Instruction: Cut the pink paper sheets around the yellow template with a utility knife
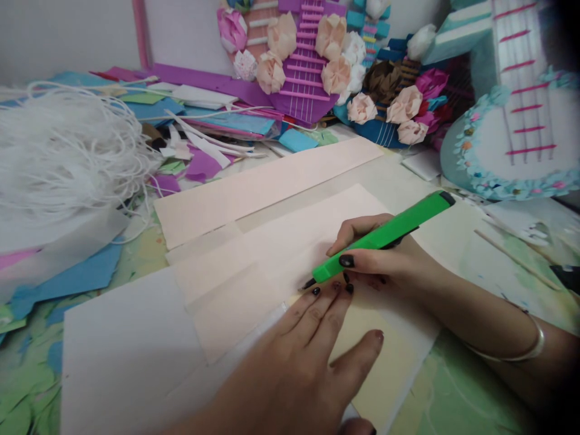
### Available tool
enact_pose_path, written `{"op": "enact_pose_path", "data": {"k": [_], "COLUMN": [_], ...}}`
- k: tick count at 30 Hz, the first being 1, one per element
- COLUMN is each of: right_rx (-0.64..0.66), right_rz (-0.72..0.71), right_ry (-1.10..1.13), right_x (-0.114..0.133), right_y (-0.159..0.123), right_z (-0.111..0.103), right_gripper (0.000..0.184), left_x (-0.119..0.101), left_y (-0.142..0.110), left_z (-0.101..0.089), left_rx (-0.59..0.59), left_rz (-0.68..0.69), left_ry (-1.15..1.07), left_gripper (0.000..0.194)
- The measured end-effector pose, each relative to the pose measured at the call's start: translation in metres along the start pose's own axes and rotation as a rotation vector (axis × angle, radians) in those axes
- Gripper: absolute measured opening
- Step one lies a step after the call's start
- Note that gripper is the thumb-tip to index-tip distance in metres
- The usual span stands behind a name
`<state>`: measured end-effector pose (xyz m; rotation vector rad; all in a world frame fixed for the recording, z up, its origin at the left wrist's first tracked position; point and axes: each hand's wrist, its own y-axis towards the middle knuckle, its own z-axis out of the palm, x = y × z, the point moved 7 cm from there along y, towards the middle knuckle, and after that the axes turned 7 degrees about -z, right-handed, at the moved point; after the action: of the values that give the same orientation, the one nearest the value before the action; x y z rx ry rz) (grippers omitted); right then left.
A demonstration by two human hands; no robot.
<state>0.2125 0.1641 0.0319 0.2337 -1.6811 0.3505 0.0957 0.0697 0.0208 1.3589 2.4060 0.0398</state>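
My right hand (385,257) is closed around a green utility knife (385,232) with a black end. Its narrow tip points down and left, meeting the pale pink paper (272,266) just ahead of my left fingertips. Flat on the sheets lies my left hand (312,350), fingers stretched out and thumb apart. A clear straight edge shows partly beneath it; most of that is hidden. Around my left hand are a white sheet (122,356) and a pale yellow piece (385,356). Beyond them rests a separate pale pink strip (267,190).
At left sits a big tangle of white cord (67,157) over blue paper scraps (67,278). Paper guitars with paper flowers, one purple (306,72) and one light blue (521,121), stand at the back. A thin wooden stick (516,258) lies at right.
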Motion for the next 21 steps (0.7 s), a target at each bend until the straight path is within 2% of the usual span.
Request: {"op": "enact_pose_path", "data": {"k": [21], "right_rx": [-0.018], "right_rz": [-0.045], "right_ry": [0.039], "right_x": [-0.0008], "right_y": [0.0012], "right_z": [-0.0052], "right_gripper": [0.018], "left_x": [-0.0012], "left_y": [-0.0008], "left_z": [-0.0015], "left_rx": [-0.057], "left_rz": [0.022], "left_ry": [0.064], "left_gripper": [0.067]}}
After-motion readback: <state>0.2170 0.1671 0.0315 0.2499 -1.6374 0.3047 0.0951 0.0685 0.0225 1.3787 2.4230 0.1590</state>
